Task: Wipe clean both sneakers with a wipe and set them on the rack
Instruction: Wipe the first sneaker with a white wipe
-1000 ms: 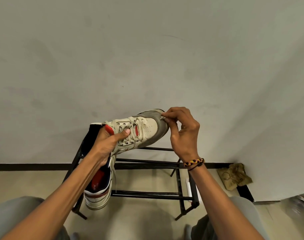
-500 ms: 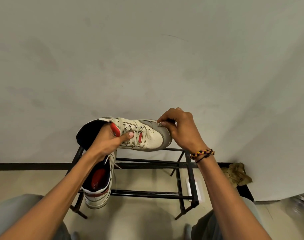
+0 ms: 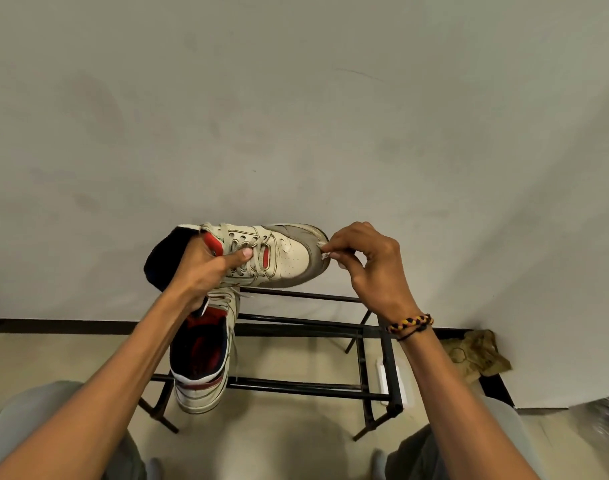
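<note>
My left hand (image 3: 206,271) grips a white, grey and red sneaker (image 3: 289,254) at its tongue and collar, holding it in the air above the rack with the toe to the right. At the grey toe cap, my right hand (image 3: 368,261) pinches a small crumpled wipe (image 3: 323,249) against the shoe. A second sneaker (image 3: 202,362) of the same kind sits on the left end of the black metal rack (image 3: 310,388), heel toward me, partly hidden by my left forearm.
The rack stands against a plain grey wall with a dark skirting. A white flat object (image 3: 382,375) lies under the rack's right end. A crumpled brown bag (image 3: 479,353) lies on the floor at the right. My knees show at the bottom corners.
The held sneaker has turned flatter and dropped a little, toe now pointing right. My right hand with the wipe has shifted to the right, around the toe tip.
</note>
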